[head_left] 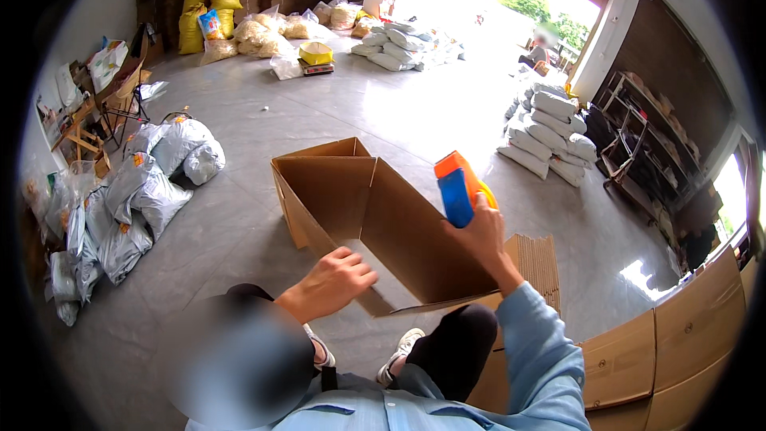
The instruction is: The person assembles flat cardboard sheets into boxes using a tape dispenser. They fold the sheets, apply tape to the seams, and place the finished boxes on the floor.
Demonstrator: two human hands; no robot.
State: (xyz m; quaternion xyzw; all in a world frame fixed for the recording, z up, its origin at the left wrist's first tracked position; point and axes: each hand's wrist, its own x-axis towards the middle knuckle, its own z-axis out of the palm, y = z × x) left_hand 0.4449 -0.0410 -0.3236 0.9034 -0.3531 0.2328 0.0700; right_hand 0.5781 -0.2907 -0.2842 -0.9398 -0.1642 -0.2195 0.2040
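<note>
An open cardboard box (411,231) is tilted in front of me, and grey floor shows through part of it. My left hand (335,275) has its fingers curled at the box's near left edge, closed on the cardboard. Above the right side of the box, my right hand (483,235) grips an orange and blue tape dispenser (456,190). Part of a yellow roll shows behind the dispenser. Its handle is mostly hidden by my fingers.
Folded cardboard sheets (536,271) stand by my right knee, with cardboard cartons (618,363) farther right. Grey plastic sacks (132,195) lie at left. White sacks (550,128) are piled at right. Yellow sacks (195,12) and a scale (317,66) are at the back; a person (536,54) sits near the doorway.
</note>
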